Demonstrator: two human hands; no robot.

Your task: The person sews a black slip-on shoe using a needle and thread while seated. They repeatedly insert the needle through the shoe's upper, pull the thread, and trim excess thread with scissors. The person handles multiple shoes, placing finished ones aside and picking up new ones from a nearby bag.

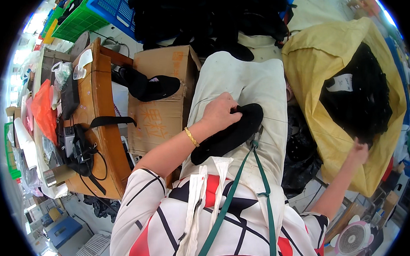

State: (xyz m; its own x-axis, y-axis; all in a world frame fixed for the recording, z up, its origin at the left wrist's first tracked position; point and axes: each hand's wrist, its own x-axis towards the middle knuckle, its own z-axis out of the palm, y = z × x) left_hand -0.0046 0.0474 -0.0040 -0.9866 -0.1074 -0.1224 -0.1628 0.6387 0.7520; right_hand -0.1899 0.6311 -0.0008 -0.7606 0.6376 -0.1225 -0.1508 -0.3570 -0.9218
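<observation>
A long black cloth shoe (228,135) lies slantwise across my lap on the white apron (234,75). My left hand (221,113) grips its upper edge, fingers bent and pressed together. Out to the right, my right hand (359,152) reaches the lower rim of a pile of black cloth pieces (360,102) in a yellow sack (315,56). Those fingers are blurred and partly hidden against the black, so their grip is unclear. A green cord (230,192) hangs from my neck, with a small metal tool at its end by the shoe.
Left of my lap, another black shoe (160,87) rests on a cardboard box (153,125). A wooden table (93,91) beside it carries a black bag and cables. Ahead, a blue crate (113,11) stands by heaped black goods. A pink fan (353,237) stands at lower right.
</observation>
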